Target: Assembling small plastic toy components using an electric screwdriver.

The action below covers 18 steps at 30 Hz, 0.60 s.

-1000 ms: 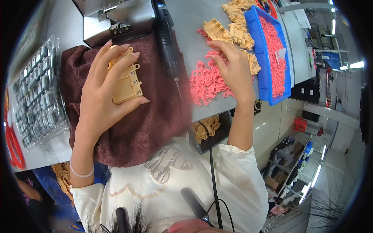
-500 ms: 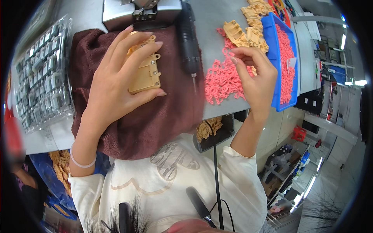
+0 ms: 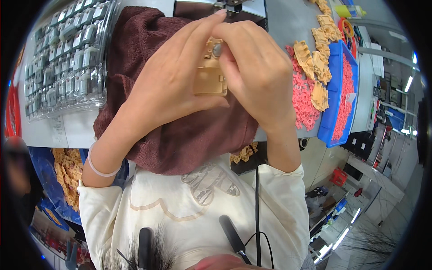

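Note:
Over the brown towel [image 3: 180, 153], my left hand [image 3: 166, 76] is curled around a tan plastic housing [image 3: 209, 81] with a flat panel, its thumb along the near edge. My right hand [image 3: 258, 67] meets it from the right, fingers bent and pinched together at the housing's upper right side. Whatever those fingertips hold is hidden. A small grey rounded spot shows on the housing beside them. Small pink rings [image 3: 306, 105] lie heaped on the table to the right of my right hand.
Right of the pink heap stands a blue tray [image 3: 325, 121] holding more pink rings. More tan housings [image 3: 320, 96] lie beside it. On the left, a clear blister tray [image 3: 96, 96] carries rows of grey parts. A silver-and-black machine [image 3: 193, 9] stands at the far edge.
My right hand has moved left from the pink rings to the housing in my left hand. The view has shifted, so the table's things sit differently; my right hand now covers the black power screwdriver's place.

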Tool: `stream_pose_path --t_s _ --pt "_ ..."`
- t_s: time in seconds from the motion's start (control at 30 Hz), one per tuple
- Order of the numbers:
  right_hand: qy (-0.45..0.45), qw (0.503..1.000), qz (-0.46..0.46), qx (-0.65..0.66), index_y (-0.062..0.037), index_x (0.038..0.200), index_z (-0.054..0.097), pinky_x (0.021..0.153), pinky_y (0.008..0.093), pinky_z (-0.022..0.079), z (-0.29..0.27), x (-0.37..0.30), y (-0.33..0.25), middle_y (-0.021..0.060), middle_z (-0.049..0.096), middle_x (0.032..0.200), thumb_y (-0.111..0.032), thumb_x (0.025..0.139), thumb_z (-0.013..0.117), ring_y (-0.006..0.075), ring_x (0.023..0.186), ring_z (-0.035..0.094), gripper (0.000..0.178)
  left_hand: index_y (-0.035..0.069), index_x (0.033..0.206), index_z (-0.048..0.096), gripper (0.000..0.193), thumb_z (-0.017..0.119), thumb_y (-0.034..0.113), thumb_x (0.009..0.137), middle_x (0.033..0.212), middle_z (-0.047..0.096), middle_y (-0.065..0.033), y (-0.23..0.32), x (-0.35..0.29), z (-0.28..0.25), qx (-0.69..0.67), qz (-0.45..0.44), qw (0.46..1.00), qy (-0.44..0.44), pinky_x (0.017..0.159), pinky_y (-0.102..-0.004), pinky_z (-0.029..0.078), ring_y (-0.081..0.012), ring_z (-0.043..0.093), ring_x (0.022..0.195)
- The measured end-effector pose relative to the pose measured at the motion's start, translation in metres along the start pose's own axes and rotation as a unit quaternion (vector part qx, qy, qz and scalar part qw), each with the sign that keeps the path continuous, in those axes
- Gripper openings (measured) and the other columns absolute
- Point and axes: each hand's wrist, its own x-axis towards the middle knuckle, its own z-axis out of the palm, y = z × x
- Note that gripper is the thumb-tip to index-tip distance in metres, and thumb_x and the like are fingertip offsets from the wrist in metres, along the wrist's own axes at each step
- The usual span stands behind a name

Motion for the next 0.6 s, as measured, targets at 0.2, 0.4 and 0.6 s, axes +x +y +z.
stream_pose_path --t_s 0.2,0.4,0.6 --pt "0.005 0.992 -0.107 -0.071 -0.0055 0.094 0.062 0.061 0.0291 0.05 -0.002 0.002 0.013 0.0049 0.056 0.082 -0.011 0.067 0.067 0.0192 0.069 0.06 0.028 0.004 0.147 0.035 0.11 0.092 0.017 0.054 0.149 0.044 -0.0124 -0.003 -0.003 0.001 0.023 -0.005 1.0 -0.004 0.108 -0.0405 0.043 -0.0344 0.048 0.131" --pt "0.039 0.992 -0.081 0.089 -0.0049 0.096 0.066 0.071 0.0315 0.054 0.01 -0.011 0.012 0.0073 0.066 0.101 -0.003 0.069 0.07 0.0237 0.084 0.067 0.027 0.006 0.148 0.036 0.109 0.091 0.017 0.054 0.147 0.045 -0.0134 -0.005 -0.002 0.002 0.007 0.006 1.0 0.013 0.108 -0.041 0.044 -0.0344 0.048 0.13" --pt "0.037 0.951 0.174 0.251 -0.0018 0.098 0.07 0.075 0.0289 0.056 0.001 -0.027 0.004 0.0119 0.062 0.117 0.007 0.074 0.075 0.0192 0.084 0.069 0.026 0.012 0.149 0.036 0.11 0.091 0.018 0.054 0.142 0.048 -0.0159 -0.005 -0.005 0.0 0.011 0.014 1.0 0.005 0.107 -0.0422 0.044 -0.035 0.049 0.129"
